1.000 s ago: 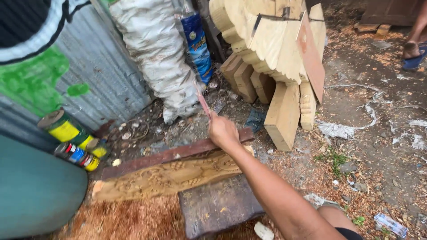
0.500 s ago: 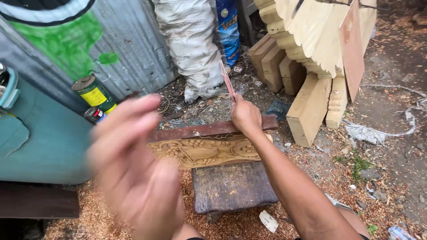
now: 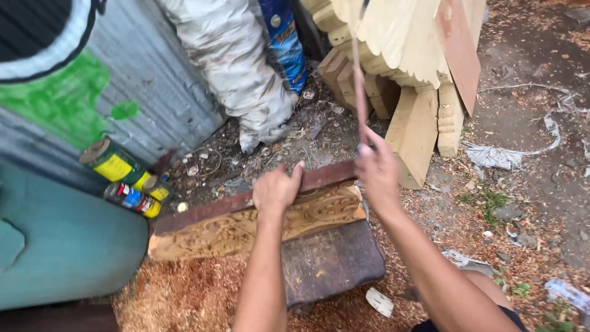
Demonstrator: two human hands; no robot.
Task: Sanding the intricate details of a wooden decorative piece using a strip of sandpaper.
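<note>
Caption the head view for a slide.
Left hand grips a carved wooden board lying on a dark stool; right hand raises a thin stick.

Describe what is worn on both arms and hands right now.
Nothing shows on either. The left hand and right hand are bare, with no gloves, rings or watch visible. Both forearms are uncovered right to the bottom edge of the picture, so no sleeves appear. No bands or markings can be made out.

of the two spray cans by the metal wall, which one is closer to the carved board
The smaller can with the red, blue and yellow label; it lies lower, nearer the carved board than the bigger yellow can above it.
</note>
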